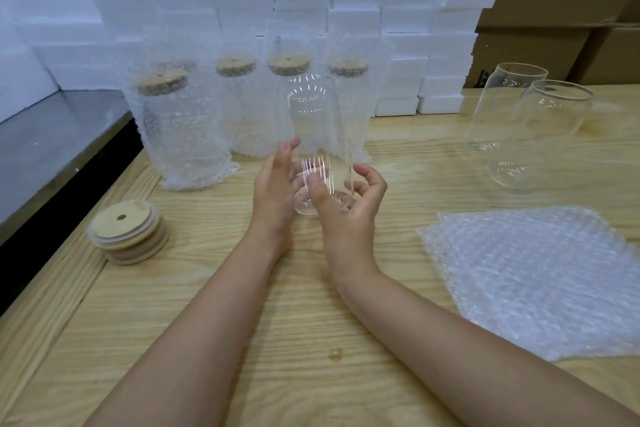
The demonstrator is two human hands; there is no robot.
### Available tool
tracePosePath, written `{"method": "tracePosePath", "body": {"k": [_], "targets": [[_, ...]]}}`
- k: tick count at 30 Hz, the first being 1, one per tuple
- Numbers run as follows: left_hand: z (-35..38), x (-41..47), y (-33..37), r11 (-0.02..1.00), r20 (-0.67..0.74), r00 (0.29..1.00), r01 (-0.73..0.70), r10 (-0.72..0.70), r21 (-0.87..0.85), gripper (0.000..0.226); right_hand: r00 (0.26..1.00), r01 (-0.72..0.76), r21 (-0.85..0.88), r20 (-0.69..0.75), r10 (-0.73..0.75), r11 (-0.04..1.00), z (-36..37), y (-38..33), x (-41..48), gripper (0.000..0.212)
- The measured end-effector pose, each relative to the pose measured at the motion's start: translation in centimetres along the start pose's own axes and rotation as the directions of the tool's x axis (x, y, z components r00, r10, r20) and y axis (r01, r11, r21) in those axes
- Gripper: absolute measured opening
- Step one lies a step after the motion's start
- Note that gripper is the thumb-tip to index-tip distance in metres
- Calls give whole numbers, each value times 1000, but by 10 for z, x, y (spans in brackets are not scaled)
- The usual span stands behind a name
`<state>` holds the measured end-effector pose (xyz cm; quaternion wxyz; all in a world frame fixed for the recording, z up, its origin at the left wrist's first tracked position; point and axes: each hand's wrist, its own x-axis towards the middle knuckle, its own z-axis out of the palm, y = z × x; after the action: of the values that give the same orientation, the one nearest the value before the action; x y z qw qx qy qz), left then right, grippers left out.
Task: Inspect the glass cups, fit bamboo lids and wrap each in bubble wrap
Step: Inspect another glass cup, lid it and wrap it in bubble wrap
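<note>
a: what might go wrong from here?
b: starting at the left, the lid stack and wrapped cups look safe. the risk is the glass cup in the middle. the left hand only lays straight fingers against its side, so the right hand, fingers curled round the base, carries it alone. slick glass could slip and hit the counter.
a: and the cup itself?
b: clear, no lid, upright before the wrapped row. i see no crack. bubble wrap waits on the right.

Your right hand masking the base of the glass cup, bubble wrap sheets cropped at right edge
</note>
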<state>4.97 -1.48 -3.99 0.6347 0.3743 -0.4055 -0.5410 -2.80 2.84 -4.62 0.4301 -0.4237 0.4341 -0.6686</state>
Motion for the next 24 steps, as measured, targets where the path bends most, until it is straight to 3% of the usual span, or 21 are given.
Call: {"method": "tracePosePath", "body": {"k": [2,5,10,14,16,20,24], "targets": [[2,-3,1,1000,3,1000,-6,6,19,45,1000,30,0,-3,-30,1000,-2,3,2,60],[2,-5,4,1000,15,1000,-17,16,6,69,999,45,35,-14,-44,998,-4,4,3,49],[-1,2,1,995,39,998,61,-58,-80,75,998,-65,105,32,62,992,-2,7,6,38],[2,-5,3,982,148,981,145,-127,-122,123,992,-126,282,59,114,951,-1,9,8,30],[1,-5,5,983,182,975,150,-130,-103,134,985,-173,281,36,170,944,-3,9,9,30],[-1,-3,5,983,169,974,167,-152,-80,134,971,-236,180,12,238,955,-2,8,10,33],[-4,-3,7,988,121,987,120,-108,-99,104,999,-50,-73,-20,49,996,-5,8,7,32]]}}
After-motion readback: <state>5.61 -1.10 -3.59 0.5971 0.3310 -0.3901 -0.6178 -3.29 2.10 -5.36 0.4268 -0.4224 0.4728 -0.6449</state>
